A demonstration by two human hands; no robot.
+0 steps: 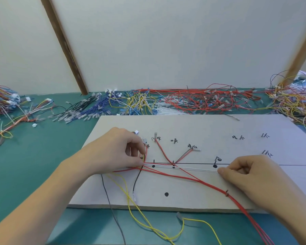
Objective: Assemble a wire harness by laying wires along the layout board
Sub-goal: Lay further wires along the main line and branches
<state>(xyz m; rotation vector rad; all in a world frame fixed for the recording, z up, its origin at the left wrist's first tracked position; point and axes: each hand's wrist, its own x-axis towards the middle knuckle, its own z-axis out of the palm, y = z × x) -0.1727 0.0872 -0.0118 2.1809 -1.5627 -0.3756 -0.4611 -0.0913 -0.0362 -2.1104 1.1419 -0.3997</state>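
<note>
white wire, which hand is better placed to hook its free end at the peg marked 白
Right. The right hand pinches the white wire just below that peg, while the left hand pins the wires at the far end.

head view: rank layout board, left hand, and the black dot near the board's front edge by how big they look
1. layout board, by far the largest
2. left hand, though its nearness to the camera inflates it
3. black dot, the smallest

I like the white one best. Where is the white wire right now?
In the head view, the white wire stretches across the middle of the layout board, just below the black line, pinched between the left hand and the right hand.
</note>
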